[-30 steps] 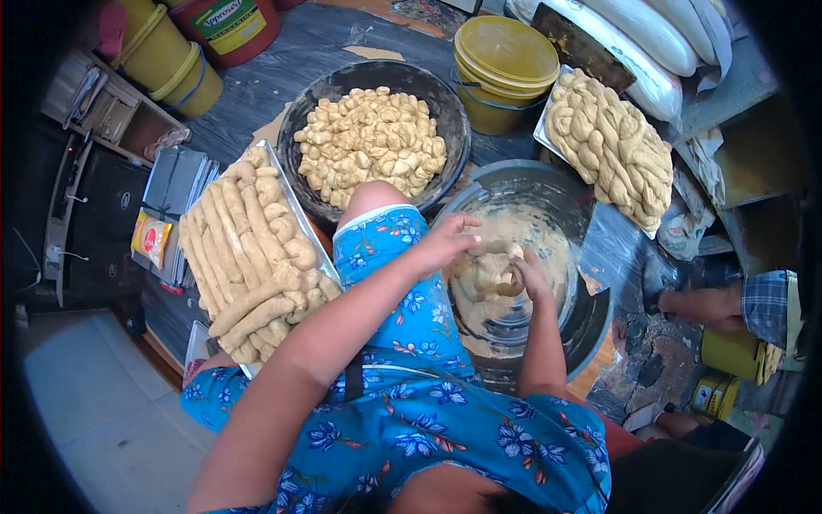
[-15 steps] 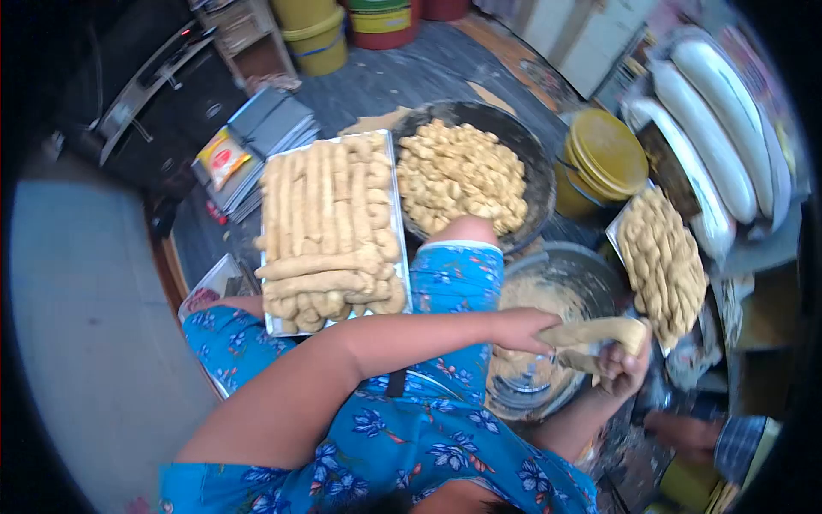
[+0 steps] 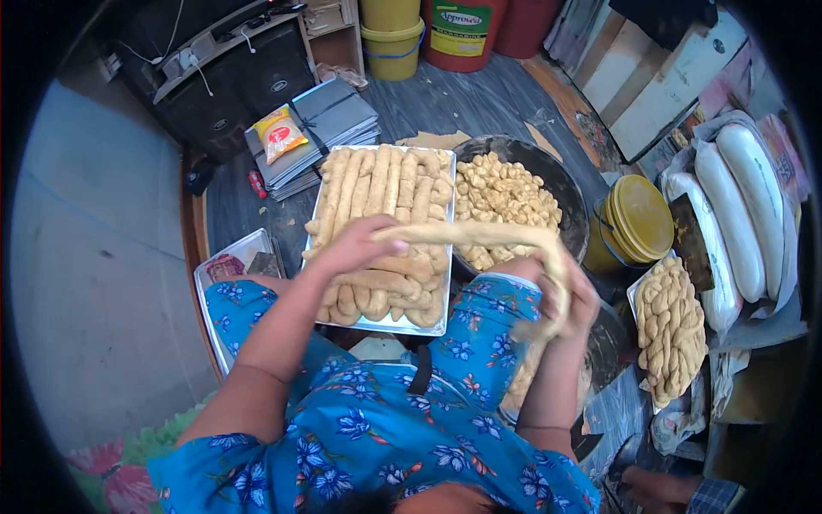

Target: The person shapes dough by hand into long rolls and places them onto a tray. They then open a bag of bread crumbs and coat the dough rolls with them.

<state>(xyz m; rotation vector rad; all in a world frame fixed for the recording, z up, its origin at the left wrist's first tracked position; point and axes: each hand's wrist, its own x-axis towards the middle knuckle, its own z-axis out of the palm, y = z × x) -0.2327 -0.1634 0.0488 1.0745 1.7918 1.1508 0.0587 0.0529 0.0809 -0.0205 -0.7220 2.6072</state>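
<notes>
A long, pale tan rope of dough [image 3: 467,231] is up in the air between the two hands, over the near part of a silver metal tray [image 3: 447,300] and the space to its right. The left hand [image 3: 355,248] has its fingers closed around the rope's left end, thumb on the near side. From there the rope runs right, nearly level, then bends down across the right hand [image 3: 574,295] — its palm side against the dough, the fingers partly hidden and blurred, so how tightly they are closed I cannot tell. The rope's lower end is blurred too.

Under the left hand, the tray carries thick floury dough rolls [image 3: 368,184], most lying lengthwise, with others crosswise toward the near end. To its right sits a round black tub [image 3: 580,201] holding small rounded dough lumps [image 3: 505,197]. A dark, flour-dusted basin [image 3: 604,343] lies below the right hand, partly covered by the arm.

Farther right are a yellow lidded bucket [image 3: 640,218], a braided mass of dough [image 3: 672,330] on a white-edged tray [image 3: 632,295], and long white plastic-wrapped bundles [image 3: 728,197]. At the far left, an orange and yellow packet [image 3: 279,133] rests on a stack of flat grey trays [image 3: 342,111] — just beyond the dough rolls. Another person's leg [image 3: 668,487] shows at the near right.
</notes>
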